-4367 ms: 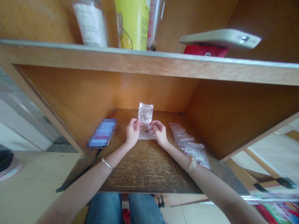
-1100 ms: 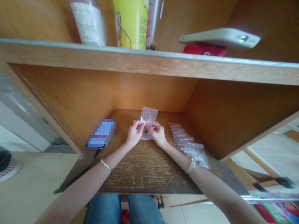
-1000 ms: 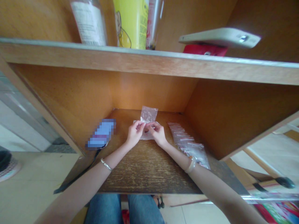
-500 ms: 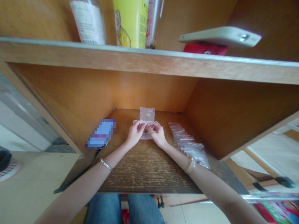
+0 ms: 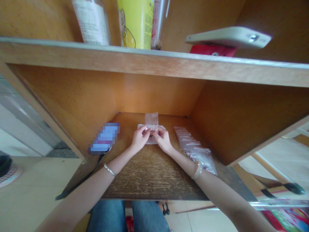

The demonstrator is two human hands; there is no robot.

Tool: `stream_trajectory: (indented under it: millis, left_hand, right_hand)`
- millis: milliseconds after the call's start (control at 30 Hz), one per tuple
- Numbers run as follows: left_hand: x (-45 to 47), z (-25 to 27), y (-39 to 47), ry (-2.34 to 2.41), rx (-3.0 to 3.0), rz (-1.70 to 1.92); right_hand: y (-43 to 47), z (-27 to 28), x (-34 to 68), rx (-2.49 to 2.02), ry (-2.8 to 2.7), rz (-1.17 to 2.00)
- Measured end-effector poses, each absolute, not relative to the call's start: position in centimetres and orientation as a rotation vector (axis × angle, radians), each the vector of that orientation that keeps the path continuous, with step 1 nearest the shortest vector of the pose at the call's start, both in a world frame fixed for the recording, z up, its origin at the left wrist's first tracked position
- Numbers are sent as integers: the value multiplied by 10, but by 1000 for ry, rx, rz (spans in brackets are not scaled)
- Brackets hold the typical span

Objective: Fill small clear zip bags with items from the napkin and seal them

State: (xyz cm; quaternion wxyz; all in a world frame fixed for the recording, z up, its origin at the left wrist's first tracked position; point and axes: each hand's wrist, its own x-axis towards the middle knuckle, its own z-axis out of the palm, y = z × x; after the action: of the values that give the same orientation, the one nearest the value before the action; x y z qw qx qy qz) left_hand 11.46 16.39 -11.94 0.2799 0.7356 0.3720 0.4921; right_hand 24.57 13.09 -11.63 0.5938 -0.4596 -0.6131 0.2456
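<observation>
A small clear plastic bag (image 5: 151,119) stands up beyond my fingertips, pinched along its near edge by both hands. My left hand (image 5: 140,138) grips it from the left with thumb and fingers together. From the other side my right hand (image 5: 162,139) pinches it, fingertips almost touching those of the left. Beneath the hands lies a whitish clear sheet or bag (image 5: 152,141) with something small and dark on it, mostly covered by my fingers. To the right, several clear zip bags (image 5: 190,141) lie overlapped in a row, some with reddish contents, partly under my right forearm.
A phone (image 5: 103,138) with a cable lies at the left on the brown wooden surface (image 5: 154,177). Side walls and a shelf edge (image 5: 154,62) enclose the space. Above stand a bottle (image 5: 93,24), a yellow container (image 5: 136,24) and a white device (image 5: 229,36) over a red item.
The small bag has tipped and shifted slightly, now looking narrower and more creased. Both hands have drawn a little closer at the fingertips, otherwise staying in place.
</observation>
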Motion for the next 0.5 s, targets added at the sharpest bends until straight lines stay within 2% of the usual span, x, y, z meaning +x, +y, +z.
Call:
stream_trajectory:
  millis: [500]
  left_hand:
    - [114,-115,161,1001,1965,1522]
  right_hand:
    - [128,-109,241,-1072,-1375,547]
